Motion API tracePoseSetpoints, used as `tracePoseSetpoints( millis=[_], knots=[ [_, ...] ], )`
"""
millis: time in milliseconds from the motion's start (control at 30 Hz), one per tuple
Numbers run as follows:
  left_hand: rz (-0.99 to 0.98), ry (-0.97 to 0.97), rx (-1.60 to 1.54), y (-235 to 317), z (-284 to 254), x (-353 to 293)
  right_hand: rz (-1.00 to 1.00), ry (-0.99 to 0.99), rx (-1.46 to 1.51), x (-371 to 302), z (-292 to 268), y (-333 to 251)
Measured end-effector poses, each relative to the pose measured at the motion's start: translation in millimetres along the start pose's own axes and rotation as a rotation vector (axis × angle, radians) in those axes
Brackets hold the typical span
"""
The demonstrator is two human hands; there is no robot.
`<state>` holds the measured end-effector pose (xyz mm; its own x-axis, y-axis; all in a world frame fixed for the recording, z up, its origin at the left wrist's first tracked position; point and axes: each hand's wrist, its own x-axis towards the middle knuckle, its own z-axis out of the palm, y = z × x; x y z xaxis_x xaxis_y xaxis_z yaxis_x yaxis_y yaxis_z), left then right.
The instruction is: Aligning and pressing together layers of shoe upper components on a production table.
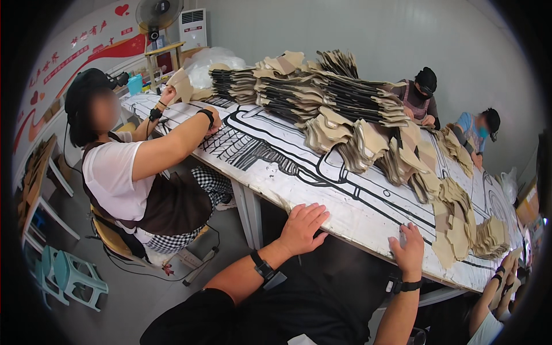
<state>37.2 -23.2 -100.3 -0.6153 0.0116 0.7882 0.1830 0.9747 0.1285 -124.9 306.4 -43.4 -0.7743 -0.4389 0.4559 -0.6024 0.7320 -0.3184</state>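
- Head view, looking down: one long white table [322,190] printed with bold black line drawings is seen running from the upper left to the lower right.
- Two bare hands of the wearer are seen at the table's near edge, each with a black wrist strap.
- The left hand [302,227] is laid flat on the table's edge, palm down, fingers spread and slightly apart; nothing is held.
- The right hand [409,248] is also rested palm down on the edge, fingers loosely spread over the rim; nothing is pinched or gripped.
- Many tall stacks of flat beige cardboard cut-outs with dark edges [322,95] are heaped along the middle of the table, well apart from both hands; the stacks are too crowded to be counted.
- Looser beige cut-outs [454,221] are scattered toward the right end, the nearest lying near the right hand but apart from it.
- Three other people are seated at the table: one in a white top and dark apron [144,172] at the left side, holding up a beige piece, and two at the far side.
- Another person's forearms [497,284] are seen at the lower right.
- One pale green plastic stool [72,276] stands on the grey floor at the lower left.
- One standing fan [156,14] is seen at the far wall.
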Motion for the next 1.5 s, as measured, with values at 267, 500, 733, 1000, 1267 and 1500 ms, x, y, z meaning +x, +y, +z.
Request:
tracePoseSetpoints(
  millis=[267, 500, 733, 1000, 1267, 1500],
  knots=[
    [-0.005, -0.011, -0.025, 4, -1, 2, -0.035, 0.022, -0.012, -5, 1, 4],
    [0.025, 0.044, -0.019, -1, 12, 0, -0.084, 0.077, -0.075, -4, 6, 9],
    [0.063, 0.006, 0.002, -5, 11, 2, -0.083, 0.088, -0.079, -1, 12, 10],
    [0.093, -0.013, 0.093, -20, 18, -13, 0.007, 0.051, -0.088, -16, 5, -12],
    [0.103, -0.006, 0.096, -18, 24, -9, -0.073, 0.229, -0.077, -76, -1, -25],
    [0.098, -0.006, 0.084, -15, 19, -9, -0.034, 0.334, -0.098, -111, 25, -29]
  ],
)
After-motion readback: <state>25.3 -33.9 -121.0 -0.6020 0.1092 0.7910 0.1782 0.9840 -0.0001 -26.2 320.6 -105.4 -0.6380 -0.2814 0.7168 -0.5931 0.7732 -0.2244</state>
